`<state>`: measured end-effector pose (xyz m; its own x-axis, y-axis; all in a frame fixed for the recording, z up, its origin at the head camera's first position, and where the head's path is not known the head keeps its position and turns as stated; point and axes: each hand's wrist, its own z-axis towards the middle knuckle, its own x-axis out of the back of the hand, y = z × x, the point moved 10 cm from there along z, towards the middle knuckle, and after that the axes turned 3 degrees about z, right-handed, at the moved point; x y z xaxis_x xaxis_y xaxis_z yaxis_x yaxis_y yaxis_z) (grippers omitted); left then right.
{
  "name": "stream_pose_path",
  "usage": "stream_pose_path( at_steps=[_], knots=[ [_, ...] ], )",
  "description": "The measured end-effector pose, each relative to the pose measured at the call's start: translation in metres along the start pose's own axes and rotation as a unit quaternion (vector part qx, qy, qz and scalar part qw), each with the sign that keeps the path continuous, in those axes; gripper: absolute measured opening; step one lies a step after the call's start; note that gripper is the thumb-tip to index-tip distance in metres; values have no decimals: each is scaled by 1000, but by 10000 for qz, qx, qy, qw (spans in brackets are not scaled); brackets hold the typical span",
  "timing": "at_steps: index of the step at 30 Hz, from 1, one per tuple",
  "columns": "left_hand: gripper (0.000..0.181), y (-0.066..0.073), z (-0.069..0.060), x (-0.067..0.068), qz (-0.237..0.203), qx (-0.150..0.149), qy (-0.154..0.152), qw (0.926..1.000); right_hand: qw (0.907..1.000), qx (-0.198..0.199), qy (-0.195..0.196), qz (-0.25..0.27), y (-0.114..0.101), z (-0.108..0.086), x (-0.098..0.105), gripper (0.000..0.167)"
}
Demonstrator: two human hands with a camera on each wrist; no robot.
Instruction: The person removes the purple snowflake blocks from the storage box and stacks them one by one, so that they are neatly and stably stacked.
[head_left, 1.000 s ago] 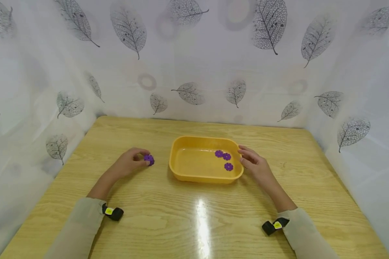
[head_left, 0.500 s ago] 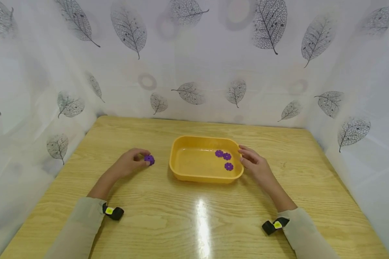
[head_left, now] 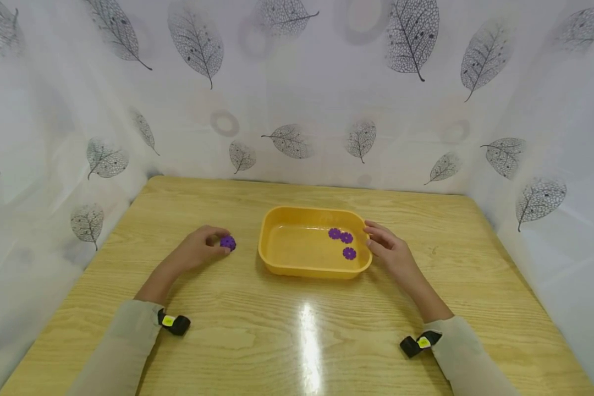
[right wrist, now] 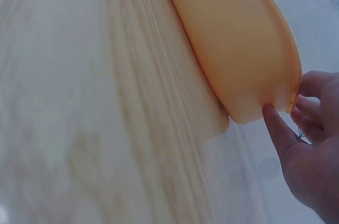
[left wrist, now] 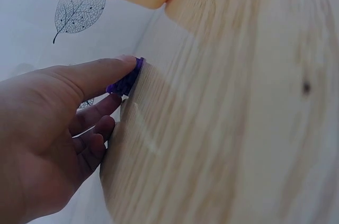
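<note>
On the left side of the wooden table, my left hand pinches a small bunch of purple flower-shaped discs between thumb and fingers. In the left wrist view the purple discs lie close to the tabletop, partly covered by the thumb; how many there are cannot be told. A yellow plastic basin stands mid-table, right of those discs and apart from them. Three more purple discs lie flat inside it, toward its right end. My right hand grips that end, thumb against the outer wall and fingers at the rim.
The pale wooden table reaches back to a white curtain printed with grey leaves, which also hangs along both sides. Black bands with small cameras sit on both wrists. A light reflection shines on the front of the table.
</note>
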<state>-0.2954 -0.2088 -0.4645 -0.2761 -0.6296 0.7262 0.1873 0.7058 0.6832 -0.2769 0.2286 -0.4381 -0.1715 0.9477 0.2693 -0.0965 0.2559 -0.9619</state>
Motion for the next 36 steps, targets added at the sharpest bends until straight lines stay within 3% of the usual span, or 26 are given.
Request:
stream_pose_path(
  at_steps=[13, 25, 31, 36],
  knots=[
    [42, 3, 2, 1, 45, -2, 24, 10000, 10000, 17, 2, -87, 0, 0, 2, 47],
    [56, 5, 0, 2, -68, 47, 7, 10000, 10000, 0, 14, -86, -1, -1, 2, 47],
    [54, 15, -4, 12, -100, 5, 274, 9996, 10000, 16, -18, -41, 0, -1, 1, 48],
    [54, 34, -2, 17, -123, -187, 467, 9987, 10000, 15, -42, -36, 1, 0, 0, 49]
  ],
)
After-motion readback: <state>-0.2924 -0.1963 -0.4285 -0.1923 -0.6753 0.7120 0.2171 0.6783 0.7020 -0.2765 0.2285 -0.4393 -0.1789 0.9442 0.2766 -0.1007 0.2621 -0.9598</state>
